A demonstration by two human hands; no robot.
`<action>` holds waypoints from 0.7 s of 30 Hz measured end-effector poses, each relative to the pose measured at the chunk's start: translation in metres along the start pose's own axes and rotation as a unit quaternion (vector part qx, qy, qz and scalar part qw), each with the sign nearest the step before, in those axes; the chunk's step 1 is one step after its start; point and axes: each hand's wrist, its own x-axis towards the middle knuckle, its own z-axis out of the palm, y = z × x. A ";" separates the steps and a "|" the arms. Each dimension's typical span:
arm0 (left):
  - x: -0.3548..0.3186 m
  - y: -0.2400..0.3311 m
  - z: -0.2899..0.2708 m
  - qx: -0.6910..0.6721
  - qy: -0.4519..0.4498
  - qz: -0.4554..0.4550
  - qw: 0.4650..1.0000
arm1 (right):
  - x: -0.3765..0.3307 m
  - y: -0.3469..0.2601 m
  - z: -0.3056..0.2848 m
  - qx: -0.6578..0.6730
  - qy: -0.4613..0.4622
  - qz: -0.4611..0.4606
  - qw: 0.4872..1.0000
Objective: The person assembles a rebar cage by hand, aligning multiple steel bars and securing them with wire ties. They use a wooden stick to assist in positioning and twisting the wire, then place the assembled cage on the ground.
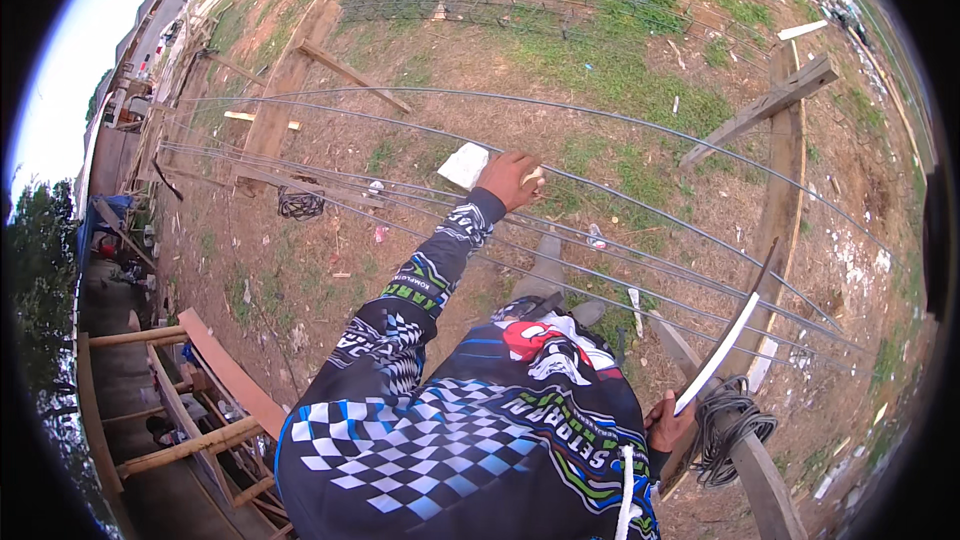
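My left hand [510, 182] reaches out over the long steel bars [620, 198], its fingers curled round a small cream-coloured piece [533, 177] whose kind I cannot make out. Right beside its wrist is a white flat-sided piece [463, 166], which may lie on the ground or on the bars. Low on the right, my right hand [668, 422] is closed round the lower end of a long, narrow white strip [722, 352]. That strip slants up and away across the bars. Several bars run roughly side by side from far left to near right.
A wooden trestle [270, 130] stands at the left, another wooden support [785, 180] at the right. Looped wire [733, 430] hangs on a beam [765, 485] near my right hand. Timber framing [190, 440] is at lower left. A darker wire bundle [300, 203] and litter lie about.
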 end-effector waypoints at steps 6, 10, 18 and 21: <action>-0.059 -0.112 -0.057 -0.028 0.088 -0.142 0.986 | 0.028 -0.051 0.061 -0.082 -0.103 -0.069 0.989; -0.077 -0.203 -0.104 0.113 0.088 -0.209 0.967 | 0.031 -0.057 0.125 -0.038 -0.158 -0.126 0.979; -0.026 -0.350 -0.133 0.200 -0.149 -0.081 0.965 | -0.034 -0.027 0.279 -0.068 -0.136 -0.024 0.988; -0.026 -0.381 -0.143 0.031 -0.192 -0.043 0.980 | -0.081 0.005 0.320 -0.059 -0.107 0.005 0.993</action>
